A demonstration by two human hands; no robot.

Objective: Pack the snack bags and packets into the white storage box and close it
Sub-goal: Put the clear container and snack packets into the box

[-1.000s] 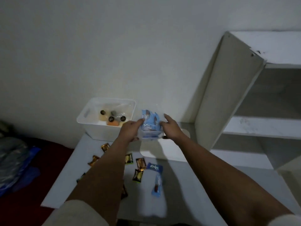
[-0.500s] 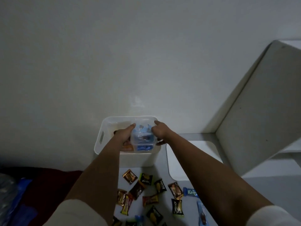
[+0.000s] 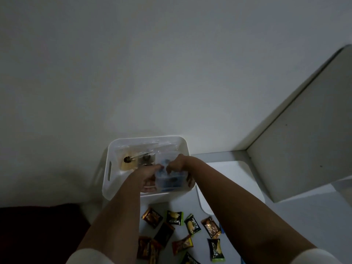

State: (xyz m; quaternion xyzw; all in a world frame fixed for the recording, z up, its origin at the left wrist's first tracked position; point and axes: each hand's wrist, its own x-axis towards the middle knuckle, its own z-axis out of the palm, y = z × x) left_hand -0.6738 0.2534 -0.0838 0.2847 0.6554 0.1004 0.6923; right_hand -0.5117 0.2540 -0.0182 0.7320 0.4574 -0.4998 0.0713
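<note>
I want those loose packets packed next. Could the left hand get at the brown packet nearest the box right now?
Probably not yet: the left hand is inside the white box, gripping the clear bag together with the right hand. The brown packet itself lies uncovered.

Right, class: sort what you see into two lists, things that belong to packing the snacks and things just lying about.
Part of the job:
white storage box
clear bag of blue-wrapped snacks, held by left hand and right hand
loose snack packets on the table
white lid

Just lying about:
white shelf panel
dark red cloth
</note>
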